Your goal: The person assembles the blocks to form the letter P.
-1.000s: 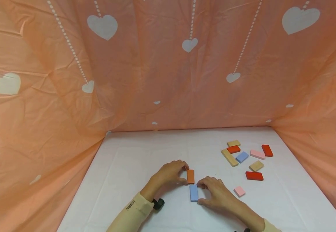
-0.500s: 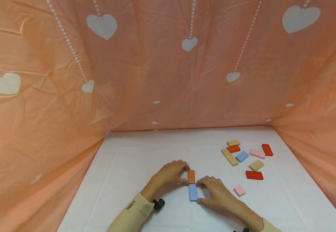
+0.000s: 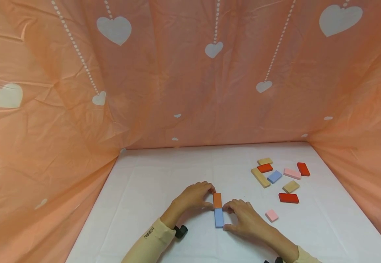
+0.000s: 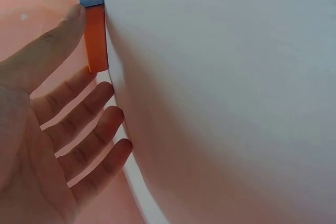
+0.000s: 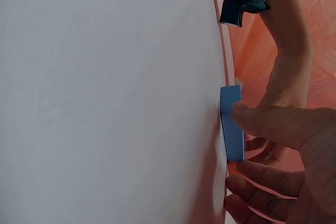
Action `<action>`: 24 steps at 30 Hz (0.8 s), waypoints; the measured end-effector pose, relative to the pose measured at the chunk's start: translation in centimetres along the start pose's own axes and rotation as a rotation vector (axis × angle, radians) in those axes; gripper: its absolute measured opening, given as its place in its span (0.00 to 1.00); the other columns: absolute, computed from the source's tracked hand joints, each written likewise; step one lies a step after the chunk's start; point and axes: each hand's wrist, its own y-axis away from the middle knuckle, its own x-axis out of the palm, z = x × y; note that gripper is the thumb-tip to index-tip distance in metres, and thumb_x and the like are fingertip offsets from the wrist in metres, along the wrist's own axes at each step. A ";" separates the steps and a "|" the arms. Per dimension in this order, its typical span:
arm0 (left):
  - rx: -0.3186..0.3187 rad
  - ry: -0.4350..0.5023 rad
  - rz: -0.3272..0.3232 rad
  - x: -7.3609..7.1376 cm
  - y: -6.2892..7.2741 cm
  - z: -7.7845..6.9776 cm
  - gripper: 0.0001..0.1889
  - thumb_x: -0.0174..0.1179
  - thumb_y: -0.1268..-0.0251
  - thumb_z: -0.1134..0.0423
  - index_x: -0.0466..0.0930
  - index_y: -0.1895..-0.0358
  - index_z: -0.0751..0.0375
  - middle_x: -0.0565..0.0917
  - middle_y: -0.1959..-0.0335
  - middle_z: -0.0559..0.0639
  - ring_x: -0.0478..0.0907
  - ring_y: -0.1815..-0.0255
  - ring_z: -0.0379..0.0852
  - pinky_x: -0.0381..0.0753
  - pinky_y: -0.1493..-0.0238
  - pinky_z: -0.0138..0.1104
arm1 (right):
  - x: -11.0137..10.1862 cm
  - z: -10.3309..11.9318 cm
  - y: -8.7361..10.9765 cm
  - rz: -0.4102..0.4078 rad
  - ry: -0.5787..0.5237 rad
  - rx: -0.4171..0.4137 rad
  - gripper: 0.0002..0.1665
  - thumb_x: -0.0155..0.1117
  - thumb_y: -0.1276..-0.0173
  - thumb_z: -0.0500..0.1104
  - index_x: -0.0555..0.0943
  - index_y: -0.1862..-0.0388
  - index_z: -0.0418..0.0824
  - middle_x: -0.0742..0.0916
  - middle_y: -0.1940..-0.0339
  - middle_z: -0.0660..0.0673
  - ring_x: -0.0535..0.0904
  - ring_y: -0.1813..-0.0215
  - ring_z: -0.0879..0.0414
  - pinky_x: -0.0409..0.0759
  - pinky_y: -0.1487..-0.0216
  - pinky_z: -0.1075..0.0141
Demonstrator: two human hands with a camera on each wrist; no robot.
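Note:
An orange wooden block point(image 3: 217, 200) and a light blue block point(image 3: 219, 218) lie flat on the white table, end to end and touching, the blue one nearer the person. My left hand point(image 3: 193, 197) pinches the orange block lengthwise, thumb at its near end and index finger at its far end; its other fingers are spread in the left wrist view. From the right, my right hand point(image 3: 245, 219) holds the blue block point(image 5: 232, 124) between thumb and index finger at its two ends.
On the right lie several loose blocks: a small pink block point(image 3: 271, 215), a red block point(image 3: 288, 198), a long natural wood block point(image 3: 260, 178), a blue block point(image 3: 274, 177) and others. An orange curtain with hearts point(image 3: 210, 91) borders the white table point(image 3: 157, 168).
One second ago a small gap and sideways offset separated the two blocks. The orange block has shifted slightly right and the blue one slightly left, and their ends now meet.

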 end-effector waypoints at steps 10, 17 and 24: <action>-0.012 -0.002 0.005 0.1 0.1 -0.1 0.27 0.82 0.42 0.47 0.82 0.44 0.50 0.84 0.48 0.43 0.81 0.48 0.43 0.82 0.44 0.37 | -0.2 0.1 0.2 0.018 -0.034 0.019 0.33 0.85 0.41 0.57 0.83 0.41 0.47 0.84 0.51 0.57 0.75 0.48 0.58 0.76 0.40 0.49; -0.027 -0.022 -0.002 0.2 0.5 -0.3 0.29 0.80 0.38 0.47 0.81 0.38 0.50 0.84 0.45 0.43 0.82 0.45 0.45 0.83 0.43 0.39 | -0.7 0.1 0.3 0.014 -0.064 0.021 0.32 0.84 0.39 0.56 0.82 0.41 0.48 0.85 0.52 0.58 0.78 0.48 0.58 0.76 0.39 0.47; -0.024 -0.044 -0.010 0.2 1.6 -0.9 0.32 0.76 0.34 0.44 0.78 0.30 0.48 0.84 0.40 0.44 0.82 0.41 0.47 0.84 0.41 0.42 | -2.1 -0.8 0.1 -0.059 -0.067 0.090 0.29 0.83 0.36 0.52 0.83 0.39 0.49 0.85 0.53 0.58 0.79 0.49 0.59 0.77 0.37 0.46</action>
